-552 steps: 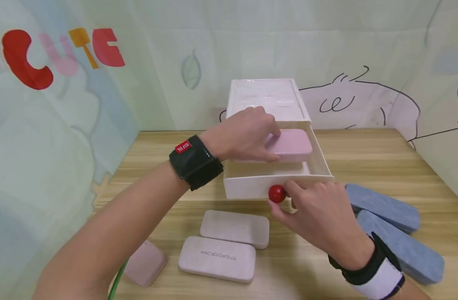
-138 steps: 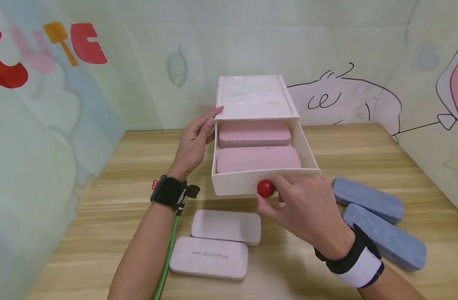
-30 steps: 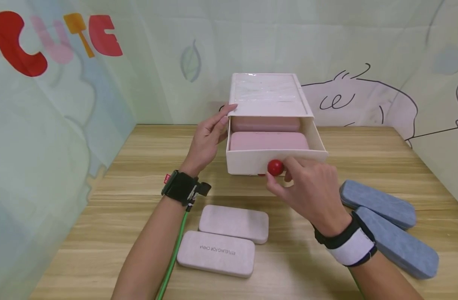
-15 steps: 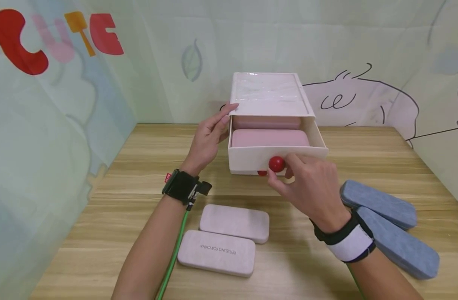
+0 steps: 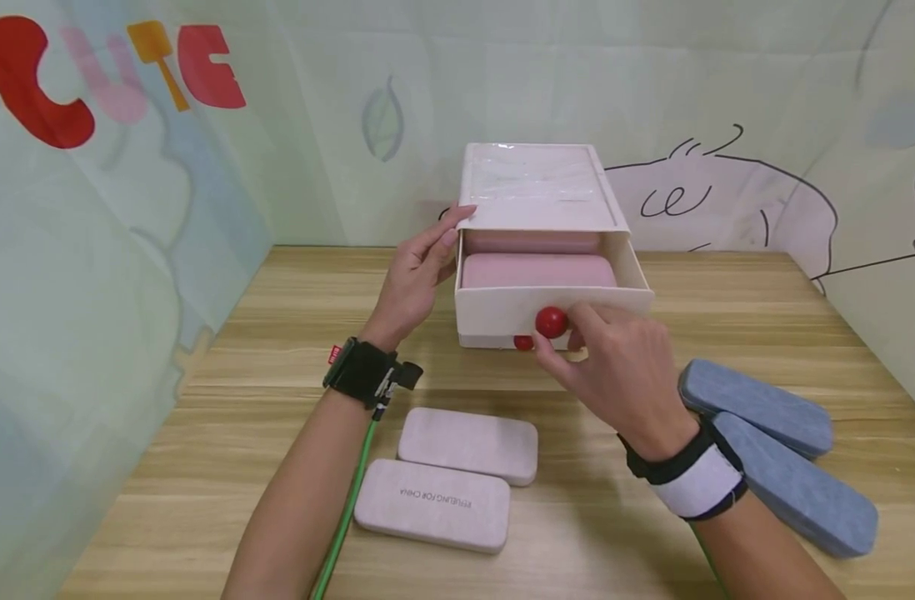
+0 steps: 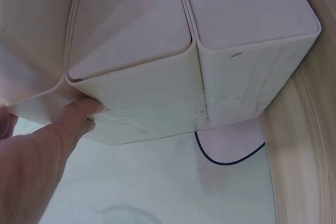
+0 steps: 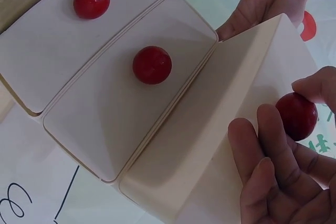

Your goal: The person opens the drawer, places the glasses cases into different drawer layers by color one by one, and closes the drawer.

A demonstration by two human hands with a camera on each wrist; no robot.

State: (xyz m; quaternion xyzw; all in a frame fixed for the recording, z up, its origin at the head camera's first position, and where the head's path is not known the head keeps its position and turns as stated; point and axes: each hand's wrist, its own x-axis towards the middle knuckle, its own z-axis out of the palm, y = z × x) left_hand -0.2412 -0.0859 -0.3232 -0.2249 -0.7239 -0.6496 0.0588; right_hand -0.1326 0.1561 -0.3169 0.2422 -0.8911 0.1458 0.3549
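Observation:
A white stacked drawer cabinet (image 5: 536, 187) stands at the back of the table, its top drawer (image 5: 495, 312) pulled partway out. Two pink glasses cases (image 5: 540, 271) lie inside, the rear one mostly hidden under the cabinet top. My right hand (image 5: 626, 367) pinches the red ball knob (image 5: 551, 322) between thumb and index finger; in the right wrist view the other fingers curl loosely beside the knob (image 7: 298, 116). My left hand (image 5: 416, 279) steadies the cabinet's left side, one finger over the top edge. The left wrist view shows fingertips (image 6: 86, 107) pressing the side wall.
Two pale grey-pink cases (image 5: 431, 504) lie in front of the cabinet, the nearer one printed with lettering. Two blue cases (image 5: 795, 483) rest at the right, beside my right wrist. Two lower drawers carry red knobs (image 7: 152, 65). A green cable (image 5: 345, 508) follows my left forearm.
Since the oldest frame, the pink case from the table at lower left has joined the other in the drawer, and my left hand moved to the cabinet's side. Lately the drawer has slid inward.

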